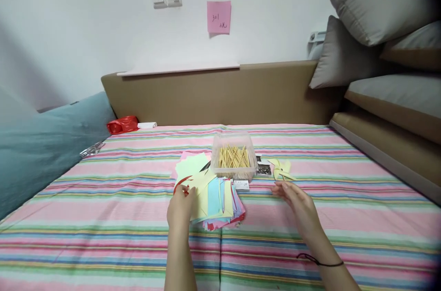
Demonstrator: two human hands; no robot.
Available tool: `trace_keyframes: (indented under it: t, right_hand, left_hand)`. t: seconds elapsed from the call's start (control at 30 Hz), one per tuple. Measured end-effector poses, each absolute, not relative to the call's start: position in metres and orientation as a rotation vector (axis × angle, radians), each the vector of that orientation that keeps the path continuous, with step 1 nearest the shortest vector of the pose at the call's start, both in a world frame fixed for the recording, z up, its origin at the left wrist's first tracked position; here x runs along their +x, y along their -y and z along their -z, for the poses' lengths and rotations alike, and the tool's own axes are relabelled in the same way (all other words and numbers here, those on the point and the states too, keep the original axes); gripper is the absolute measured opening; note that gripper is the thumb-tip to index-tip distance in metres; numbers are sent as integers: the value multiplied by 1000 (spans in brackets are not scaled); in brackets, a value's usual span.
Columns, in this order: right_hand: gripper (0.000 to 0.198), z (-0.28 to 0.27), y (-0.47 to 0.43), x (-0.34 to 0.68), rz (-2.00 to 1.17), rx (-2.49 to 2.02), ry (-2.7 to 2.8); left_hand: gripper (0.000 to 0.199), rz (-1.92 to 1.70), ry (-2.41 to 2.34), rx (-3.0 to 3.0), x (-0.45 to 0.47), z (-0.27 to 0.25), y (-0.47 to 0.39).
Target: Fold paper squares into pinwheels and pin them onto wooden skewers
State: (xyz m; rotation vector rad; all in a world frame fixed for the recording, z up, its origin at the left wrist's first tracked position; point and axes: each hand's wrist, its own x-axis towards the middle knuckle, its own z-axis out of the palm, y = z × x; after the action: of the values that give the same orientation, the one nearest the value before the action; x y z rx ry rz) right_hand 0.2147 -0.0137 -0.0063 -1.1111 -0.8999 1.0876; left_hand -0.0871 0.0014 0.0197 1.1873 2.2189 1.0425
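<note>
My left hand (181,203) is over the left side of a pile of coloured paper, its fingers curled at the red handles of a pair of scissors (178,184). A pale yellow sheet (203,181) lies beside those fingers and hides part of the scissors. My right hand (299,201) is farther right, its fingers loosely bent and partly stretched, with nothing visible in them. Just beyond its fingertips lies a yellow paper pinwheel (282,170); whether they touch is unclear. Yellow, blue, purple and red paper pieces (214,197) lie stacked between the hands, with pale green sheets (191,165) behind.
Behind the papers stands a clear plastic box (215,162) of thin wooden sticks (234,157). Small metal pieces (264,169) and a little white box (241,185) sit near it. A red bag (123,125) lies far left. Cushions (389,2) are piled at right on the striped cloth's edge.
</note>
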Motion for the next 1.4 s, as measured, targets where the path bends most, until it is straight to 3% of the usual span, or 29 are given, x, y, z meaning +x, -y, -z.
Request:
trace_keyframes:
  t: [0.13, 0.3, 0.43, 0.5, 0.67, 0.8, 0.9, 1.2, 1.4]
  right_hand:
    - [29, 5, 13, 223, -1057, -1094, 688]
    - [26, 3, 14, 220, -1034, -1082, 569]
    - [24, 4, 16, 219, -1028, -1113, 593]
    - [24, 5, 16, 219, -1036, -1114, 596]
    - [27, 0, 16, 216, -1177, -1082, 663]
    - [55, -8, 20, 210, -1570, -960, 772]
    - [66, -12, 25, 208, -1641, -909, 705]
    - [36, -12, 23, 217, -1363, -1141, 713]
    - [11, -12, 23, 222, -923, -1051, 956]
  left_hand:
    - [22, -1066, -2226, 1072, -88, -5, -14]
    - [23, -1341, -2036, 1051, -77, -21, -16]
    - [27, -1979, -1474, 828, -68, -52, -1]
    - [27, -2044, -1187, 766, -65, -64, 7]
    - [28, -1680, -872, 821, -48, -66, 17]
    - [25, -1199, -834, 1016, -14, -59, 19]
    - [21, -1052, -825, 1187, 9, -55, 19]
    - [29, -1172, -1000, 1295, 29, -39, 9]
    - [33, -1263, -1133, 1083, 33, -41, 6]
